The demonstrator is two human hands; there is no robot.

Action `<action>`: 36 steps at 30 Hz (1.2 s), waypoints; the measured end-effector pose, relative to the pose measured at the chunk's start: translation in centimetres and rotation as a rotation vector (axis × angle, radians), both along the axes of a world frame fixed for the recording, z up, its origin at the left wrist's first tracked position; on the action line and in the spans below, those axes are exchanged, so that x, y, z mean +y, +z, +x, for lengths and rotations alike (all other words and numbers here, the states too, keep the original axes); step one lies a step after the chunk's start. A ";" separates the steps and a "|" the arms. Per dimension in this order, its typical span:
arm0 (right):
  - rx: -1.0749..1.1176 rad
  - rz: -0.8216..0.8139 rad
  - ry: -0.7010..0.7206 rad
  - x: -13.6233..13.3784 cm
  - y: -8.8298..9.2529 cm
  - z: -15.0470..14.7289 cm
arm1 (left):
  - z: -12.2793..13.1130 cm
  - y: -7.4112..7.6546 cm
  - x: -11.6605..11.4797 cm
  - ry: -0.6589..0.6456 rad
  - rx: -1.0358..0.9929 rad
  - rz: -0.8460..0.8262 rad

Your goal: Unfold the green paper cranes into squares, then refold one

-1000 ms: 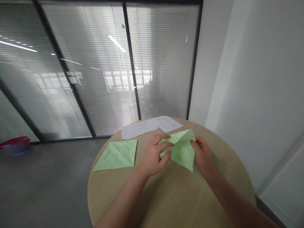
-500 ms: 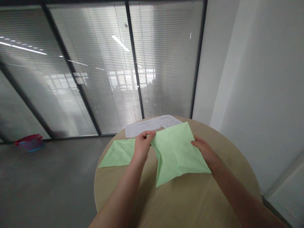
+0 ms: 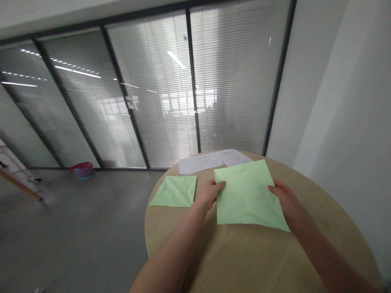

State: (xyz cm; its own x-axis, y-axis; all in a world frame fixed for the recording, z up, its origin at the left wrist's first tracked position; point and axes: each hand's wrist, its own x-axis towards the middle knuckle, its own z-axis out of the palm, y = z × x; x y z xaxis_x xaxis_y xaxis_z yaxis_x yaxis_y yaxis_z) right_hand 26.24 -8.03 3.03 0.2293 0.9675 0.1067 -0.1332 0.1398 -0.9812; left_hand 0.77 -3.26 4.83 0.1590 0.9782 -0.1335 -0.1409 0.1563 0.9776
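Observation:
A large light green paper square, creased but spread flat, lies on the round wooden table. My left hand rests at its left edge, fingers closed on the paper's rim. On the opposite side my right hand grips the right edge with curled fingers. A second, smaller green folded square sits flat on the table to the left of my left hand, untouched.
Two white printed sheets lie at the table's far edge. Behind stands a glass wall with blinds and dark frames. A red and blue basket sits on the grey floor at left. A white wall runs along the right.
The green paper went from folded between my hands to opened out and laid flat on the table. Both hands moved apart to its side edges. The camera swung left and up.

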 end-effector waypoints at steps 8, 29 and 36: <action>-0.140 0.083 0.042 1.2 -1.6 -0.4 | -0.9 -0.4 1.2 0.223 0.231 0.271; -0.320 -0.058 0.107 2.5 -3.3 -2.2 | -24.8 3.8 6.4 0.530 1.176 0.299; -0.302 -0.051 0.104 2.4 -3.4 -2.0 | -25.7 1.1 7.0 0.457 1.417 0.220</action>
